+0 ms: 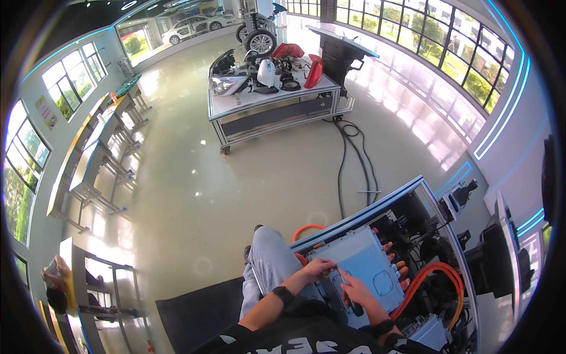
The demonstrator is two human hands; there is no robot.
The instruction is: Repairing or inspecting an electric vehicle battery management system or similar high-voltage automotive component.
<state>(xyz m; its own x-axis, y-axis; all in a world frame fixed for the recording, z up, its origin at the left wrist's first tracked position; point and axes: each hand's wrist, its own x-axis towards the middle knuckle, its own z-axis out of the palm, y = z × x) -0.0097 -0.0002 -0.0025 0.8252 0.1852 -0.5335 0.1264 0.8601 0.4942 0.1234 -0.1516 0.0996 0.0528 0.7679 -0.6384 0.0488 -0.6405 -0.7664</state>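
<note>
Right hand (356,290) grips screwdriver-like tool (356,308). Left hand (320,269) pinched closed by its tip. Metal box (361,251) below grip.

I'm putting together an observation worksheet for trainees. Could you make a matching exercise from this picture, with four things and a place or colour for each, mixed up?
Things:
1. Thick cables
2. Dark-handled tool
3. Flat mat
4. Large box

Places and colours:
A. On the floor
B. Pale blue-grey
C. Orange
D. In the person's right hand

Right pairs: 1-C, 2-D, 3-A, 4-B
</note>
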